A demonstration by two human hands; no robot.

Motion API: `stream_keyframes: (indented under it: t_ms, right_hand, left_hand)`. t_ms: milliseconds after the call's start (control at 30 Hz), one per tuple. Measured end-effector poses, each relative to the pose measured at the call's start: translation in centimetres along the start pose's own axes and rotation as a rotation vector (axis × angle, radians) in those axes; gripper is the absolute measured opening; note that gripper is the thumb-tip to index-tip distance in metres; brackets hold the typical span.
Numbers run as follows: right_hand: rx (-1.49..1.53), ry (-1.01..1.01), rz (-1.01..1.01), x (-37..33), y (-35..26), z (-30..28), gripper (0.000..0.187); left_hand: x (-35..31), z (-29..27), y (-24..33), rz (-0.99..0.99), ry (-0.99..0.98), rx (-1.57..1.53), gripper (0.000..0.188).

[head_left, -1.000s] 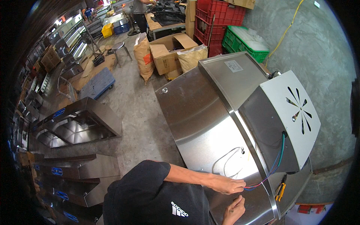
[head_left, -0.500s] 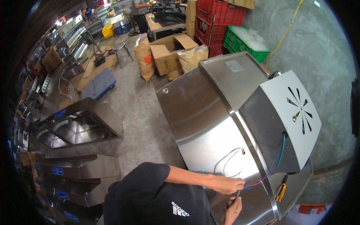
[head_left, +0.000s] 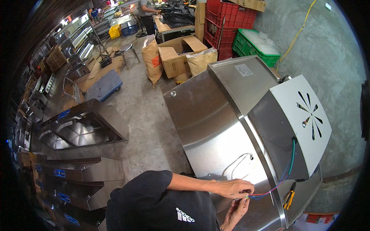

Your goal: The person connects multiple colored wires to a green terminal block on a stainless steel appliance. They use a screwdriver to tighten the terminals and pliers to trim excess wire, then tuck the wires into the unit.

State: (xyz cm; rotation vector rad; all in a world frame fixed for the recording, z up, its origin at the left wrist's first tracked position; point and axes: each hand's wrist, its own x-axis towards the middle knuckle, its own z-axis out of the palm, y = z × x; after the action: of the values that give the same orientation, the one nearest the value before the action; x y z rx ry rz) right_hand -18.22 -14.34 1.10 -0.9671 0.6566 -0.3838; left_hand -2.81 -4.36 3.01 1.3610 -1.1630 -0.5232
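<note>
My left hand (head_left: pixel 233 188) reaches across the brushed steel range hood (head_left: pixel 208 127), its fingers pinched at the ends of thin red and blue wires (head_left: pixel 266 193). Just below it my right hand (head_left: pixel 236 212) is closed, its fingertips meeting the left ones at a small greenish bit. The exact joint between the fingers is too small to make out. The wires run up to a dark housing with a white slotted panel (head_left: pixel 322 134). A green wire (head_left: pixel 291 154) hangs from the same hole. A pale cable (head_left: pixel 238 159) loops out of a hole in the steel.
Yellow-handled pliers (head_left: pixel 289 197) lie on the steel right of my hands. More steel hoods (head_left: pixel 84 131) stand at left. Behind are an open carton (head_left: pixel 177 63), paper sacks (head_left: pixel 151 61), red crates (head_left: pixel 227 29), a green crate (head_left: pixel 250 48), a blue trolley (head_left: pixel 103 85) and another person (head_left: pixel 146 15).
My right hand has moved up against the left one, and the fingertips now meet at the wire ends. The left hand has shifted slightly. The view has moved a little.
</note>
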Motion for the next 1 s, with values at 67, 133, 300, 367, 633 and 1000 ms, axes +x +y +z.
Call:
stream_keyframes:
  t_ms: [67, 133, 300, 367, 633, 1000]
  right_hand:
    - [-0.027, -0.018, -0.018, -0.1, 0.3, -0.3, 0.022]
    - [-0.068, -0.024, -0.035, -0.4, 0.3, 0.2, 0.023]
    - [-0.116, 0.034, -0.001, -0.4, 0.1, 0.1, 0.029]
    - [-0.167, 0.075, 0.036, 0.5, -0.4, -0.1, 0.028]
    - [-0.254, -0.039, 0.001, 5.1, 2.1, 0.3, 0.032]
    - [-1.147, 0.963, -0.685, 16.6, -12.4, -13.6, 0.027]
  left_hand:
    - [0.2, -0.1, 0.7, -0.103, -0.003, -0.025, 0.021]
    - [0.1, -0.7, 1.6, -0.273, -0.044, -0.067, 0.021]
    - [0.5, -0.4, 1.1, -0.300, -0.032, -0.120, 0.021]
    - [1.7, -0.4, 0.6, -0.371, -0.051, -0.070, 0.031]
    - [1.3, -3.0, -4.6, -0.507, -0.073, -0.179, 0.032]
    - [0.7, -6.2, -2.8, -0.474, -0.143, -0.054, 0.032]
